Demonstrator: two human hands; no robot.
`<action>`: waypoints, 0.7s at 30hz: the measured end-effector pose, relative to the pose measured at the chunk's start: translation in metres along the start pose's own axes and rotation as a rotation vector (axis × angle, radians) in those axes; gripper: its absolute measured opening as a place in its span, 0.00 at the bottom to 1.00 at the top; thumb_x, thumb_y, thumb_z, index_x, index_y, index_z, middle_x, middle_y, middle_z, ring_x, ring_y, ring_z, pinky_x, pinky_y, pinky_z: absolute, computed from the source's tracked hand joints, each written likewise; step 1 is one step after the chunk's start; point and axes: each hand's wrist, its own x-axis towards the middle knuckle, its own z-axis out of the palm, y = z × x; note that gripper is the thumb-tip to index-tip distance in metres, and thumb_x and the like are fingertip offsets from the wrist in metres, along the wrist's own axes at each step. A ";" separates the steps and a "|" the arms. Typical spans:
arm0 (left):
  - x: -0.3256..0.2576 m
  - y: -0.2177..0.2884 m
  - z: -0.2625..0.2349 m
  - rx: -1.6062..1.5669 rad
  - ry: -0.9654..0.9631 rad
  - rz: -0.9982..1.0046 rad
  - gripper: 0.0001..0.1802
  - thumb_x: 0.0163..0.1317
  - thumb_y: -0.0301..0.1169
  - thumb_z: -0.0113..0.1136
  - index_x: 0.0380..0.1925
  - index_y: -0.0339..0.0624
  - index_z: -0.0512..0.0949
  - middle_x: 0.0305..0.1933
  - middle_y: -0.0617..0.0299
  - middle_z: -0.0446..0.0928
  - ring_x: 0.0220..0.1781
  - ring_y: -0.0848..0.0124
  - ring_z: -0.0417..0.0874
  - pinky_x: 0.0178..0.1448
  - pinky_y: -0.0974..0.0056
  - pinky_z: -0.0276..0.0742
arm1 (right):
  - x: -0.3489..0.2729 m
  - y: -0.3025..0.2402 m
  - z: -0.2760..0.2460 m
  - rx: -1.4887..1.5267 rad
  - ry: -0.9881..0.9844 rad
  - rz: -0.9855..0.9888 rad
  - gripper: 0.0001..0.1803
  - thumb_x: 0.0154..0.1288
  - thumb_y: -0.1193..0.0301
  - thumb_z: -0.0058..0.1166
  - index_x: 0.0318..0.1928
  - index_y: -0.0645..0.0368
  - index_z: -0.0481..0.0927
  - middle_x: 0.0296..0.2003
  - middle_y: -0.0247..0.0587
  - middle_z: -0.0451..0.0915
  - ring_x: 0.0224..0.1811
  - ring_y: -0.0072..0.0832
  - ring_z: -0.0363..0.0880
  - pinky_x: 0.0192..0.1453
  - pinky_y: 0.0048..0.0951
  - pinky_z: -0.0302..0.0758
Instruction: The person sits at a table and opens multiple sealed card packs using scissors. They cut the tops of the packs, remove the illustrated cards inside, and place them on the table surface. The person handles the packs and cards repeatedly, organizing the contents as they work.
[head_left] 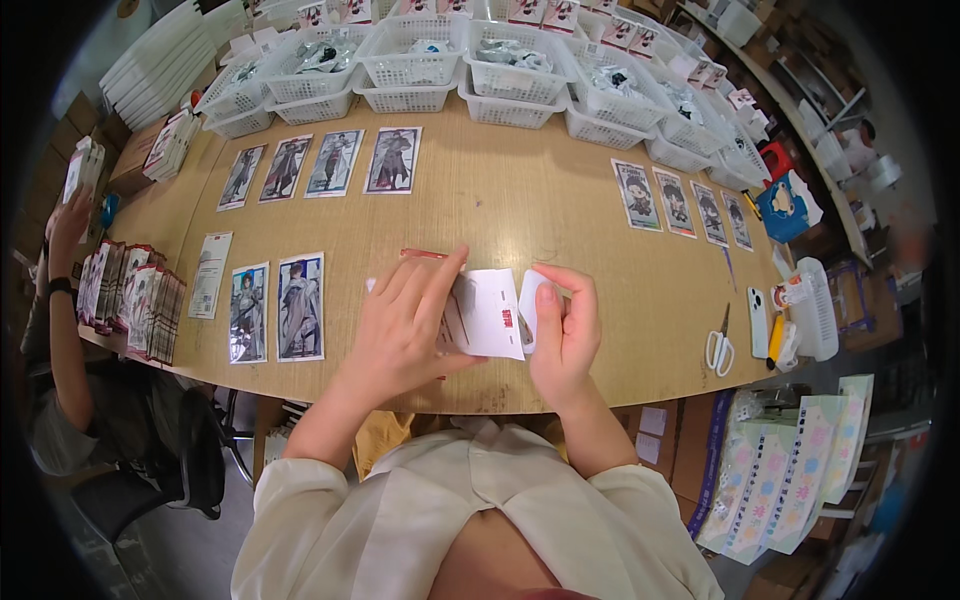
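Near the table's front edge, my left hand (405,318) is curled round a white paper packet (490,312) with small red print. Its fingers lie across the packet's far side, and the thumb is beneath. A red edge (424,253) of something shows past those fingers; most of it is hidden. Close by on the right, my right hand (566,335) pinches a white piece with rounded corners (529,308) between thumb and fingers. This piece stands right beside the packet's right edge; whether it is partly inside cannot be told.
Illustrated cards lie left (301,305), at the back left (393,160) and back right (636,194). White baskets (515,65) of bagged items line the back. Scissors (719,345) and a phone (758,320) lie right. Packet stacks (130,300) and another person's arm (68,330) are left.
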 end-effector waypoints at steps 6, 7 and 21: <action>-0.018 -0.037 -0.010 -1.042 -0.747 -0.296 0.47 0.43 0.49 0.71 0.58 0.34 0.64 0.52 0.50 0.74 0.48 0.68 0.78 0.45 0.65 0.75 | 0.017 -0.013 -0.022 0.201 -0.458 0.252 0.08 0.68 0.76 0.41 0.45 0.65 0.71 0.30 0.33 0.75 0.28 0.13 0.70 0.30 0.17 0.67; -0.023 -0.037 -0.001 -1.379 -0.816 -0.409 0.47 0.44 0.50 0.69 0.58 0.31 0.63 0.54 0.47 0.72 0.49 0.64 0.77 0.46 0.62 0.75 | 0.021 -0.017 -0.021 0.265 -0.520 0.284 0.09 0.68 0.77 0.41 0.45 0.66 0.71 0.32 0.34 0.76 0.31 0.13 0.72 0.32 0.16 0.69; -0.042 0.005 0.032 -2.601 -0.818 -0.655 0.60 0.38 0.68 0.60 0.57 0.23 0.60 0.38 0.45 0.71 0.29 0.63 0.73 0.29 0.64 0.69 | 0.048 -0.024 -0.001 0.404 -0.732 0.199 0.08 0.68 0.75 0.43 0.45 0.61 0.71 0.34 0.35 0.78 0.34 0.14 0.74 0.36 0.19 0.72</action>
